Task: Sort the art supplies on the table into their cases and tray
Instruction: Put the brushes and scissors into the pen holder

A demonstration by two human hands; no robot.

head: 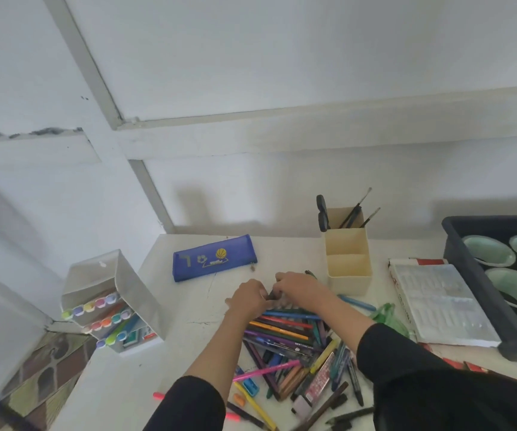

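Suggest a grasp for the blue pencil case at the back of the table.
Likely pinch the blue pencil case mid-length, across its narrow width, from above: it lies flat, long and slim, on the table, apart from the pile of pens.

Soft, even, cool light is spread over the scene, and the white wall (313, 73) beyond the fingers (282, 281) is rendered pale blue-grey. Faint, soft-edged shadows are thrown onto it behind the pencil case (213, 258) and the organizer (347, 256), left and right beyond the fingers. The fingers and the dark pen (272, 295) pinched in them are smeared by blur. The wall trim (101, 82) above is tilted and bowed by the wide lens; the sleeve (188, 405) below the fingers is rendered unsharp.
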